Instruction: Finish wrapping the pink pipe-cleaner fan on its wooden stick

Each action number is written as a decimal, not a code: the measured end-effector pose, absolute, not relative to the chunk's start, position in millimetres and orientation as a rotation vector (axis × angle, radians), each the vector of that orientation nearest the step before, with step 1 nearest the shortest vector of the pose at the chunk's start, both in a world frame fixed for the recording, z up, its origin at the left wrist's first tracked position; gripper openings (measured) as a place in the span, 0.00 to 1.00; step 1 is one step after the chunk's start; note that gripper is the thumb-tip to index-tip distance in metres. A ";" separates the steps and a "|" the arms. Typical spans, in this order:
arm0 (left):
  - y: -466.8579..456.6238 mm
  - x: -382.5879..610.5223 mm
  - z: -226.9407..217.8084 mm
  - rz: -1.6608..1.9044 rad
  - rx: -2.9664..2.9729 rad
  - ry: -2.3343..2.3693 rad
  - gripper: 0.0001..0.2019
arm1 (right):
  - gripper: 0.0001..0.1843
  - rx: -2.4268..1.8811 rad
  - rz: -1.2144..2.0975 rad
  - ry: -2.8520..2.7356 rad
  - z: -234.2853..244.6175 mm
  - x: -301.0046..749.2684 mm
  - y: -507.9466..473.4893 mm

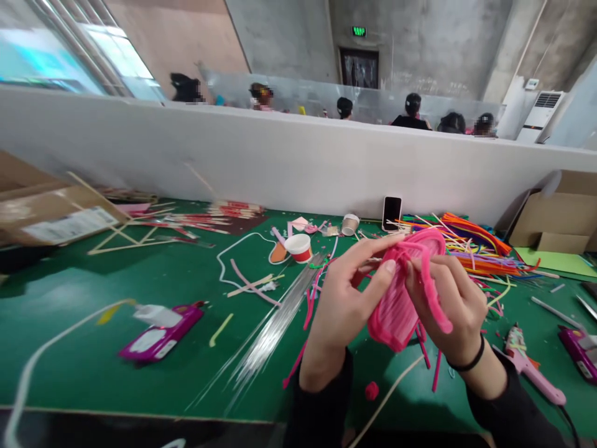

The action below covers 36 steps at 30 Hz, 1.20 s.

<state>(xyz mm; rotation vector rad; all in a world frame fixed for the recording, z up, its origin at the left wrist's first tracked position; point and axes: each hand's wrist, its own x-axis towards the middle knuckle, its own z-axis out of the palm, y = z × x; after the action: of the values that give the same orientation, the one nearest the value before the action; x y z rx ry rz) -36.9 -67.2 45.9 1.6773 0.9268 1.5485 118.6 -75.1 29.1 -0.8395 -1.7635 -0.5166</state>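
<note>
Both of my hands hold a pink woven piece made of pipe cleaners (401, 292) above the green table (93, 348). My left hand (347, 298) grips its left side, thumb pressed on the front and fingers curled behind. My right hand (450, 305) pinches the right edge, where a pink loop curves down over my fingers. A black band sits on my right wrist. Loose pink pipe cleaners (312, 298) lie under my hands.
A bundle of thin silver wires (275, 330) lies to the left. Also on the table are glue guns (161, 333) (527, 361), a red-and-white cup (298, 247), a phone (392, 213), a heap of coloured pipe cleaners (480, 249) and cardboard boxes (555, 214). People sit beyond the white partition (280, 155).
</note>
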 end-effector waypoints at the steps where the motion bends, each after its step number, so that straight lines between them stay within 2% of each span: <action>1: -69.6 -37.1 46.0 1.563 1.675 0.965 0.13 | 0.07 -0.821 -0.500 -1.754 28.4 117.1 -75.4; 10: -65.0 -29.1 38.5 1.662 1.673 1.172 0.10 | 0.08 -0.865 -0.601 -1.645 28.9 101.6 -76.2; 13: -65.1 -26.2 36.1 1.702 1.687 1.213 0.09 | 0.05 -0.905 -0.597 -1.649 31.4 102.1 -78.7; 36: -76.1 -13.0 38.9 1.763 1.570 1.169 0.10 | 0.04 -0.960 -0.624 -1.657 39.8 106.8 -88.4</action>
<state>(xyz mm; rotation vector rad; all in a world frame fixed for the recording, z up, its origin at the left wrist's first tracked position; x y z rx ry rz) -13.0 -76.1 38.9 1.5698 1.1693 1.7631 106.8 -88.4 39.8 -0.9596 -1.6565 -0.6238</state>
